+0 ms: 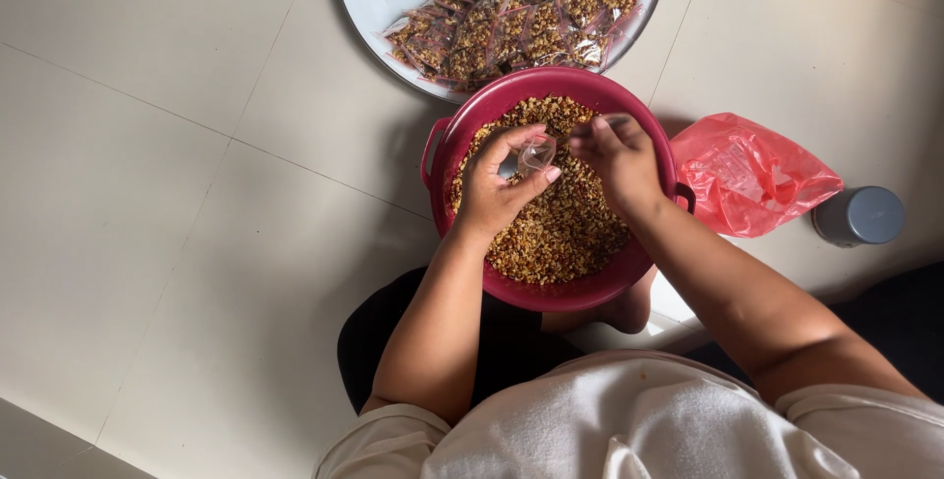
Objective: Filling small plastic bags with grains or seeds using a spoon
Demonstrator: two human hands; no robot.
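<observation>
My left hand pinches 1 small clear bag over the round red bowl of crumbly brown bits. My right hand curls closed; what it holds is hidden. The crinkly red bag lies beside.

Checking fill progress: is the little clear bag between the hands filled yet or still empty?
Looks empty: the small clear bag, pinched by the left hand above the maroon basin, shows through clear, with no brown mix inside. The right hand is beside it.

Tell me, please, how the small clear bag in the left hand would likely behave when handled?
The small clear bag looks thin and crumpled, so it is probably floppy and very light. Its glossy film may be slippery; the left hand pinches it over the red basin.
</observation>
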